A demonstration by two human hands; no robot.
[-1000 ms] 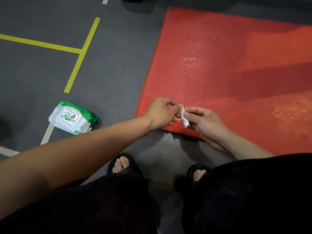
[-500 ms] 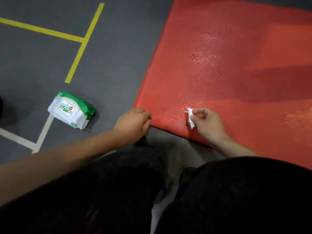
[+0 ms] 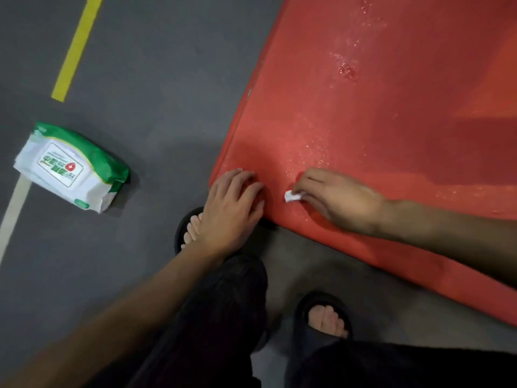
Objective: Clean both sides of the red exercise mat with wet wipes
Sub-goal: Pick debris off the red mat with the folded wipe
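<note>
The red exercise mat (image 3: 391, 113) lies on the grey floor and fills the upper right of the view, with wet shiny patches on its surface. My left hand (image 3: 232, 208) rests on the mat's near left corner, fingers laid over the edge. Just to its right, my right hand (image 3: 335, 200) pinches a small crumpled white wet wipe (image 3: 291, 196) against the mat surface. A green and white pack of wet wipes (image 3: 70, 166) lies on the floor to the left of the mat.
Yellow floor tape (image 3: 75, 49) and a pale tape line (image 3: 14, 214) mark the grey floor at the left. My feet in black sandals (image 3: 321, 317) stand just in front of the mat's near edge.
My hands came apart: the left one let go of the wipe and moved to the mat's corner. The right hand brought the wipe down onto the mat. The camera dropped closer.
</note>
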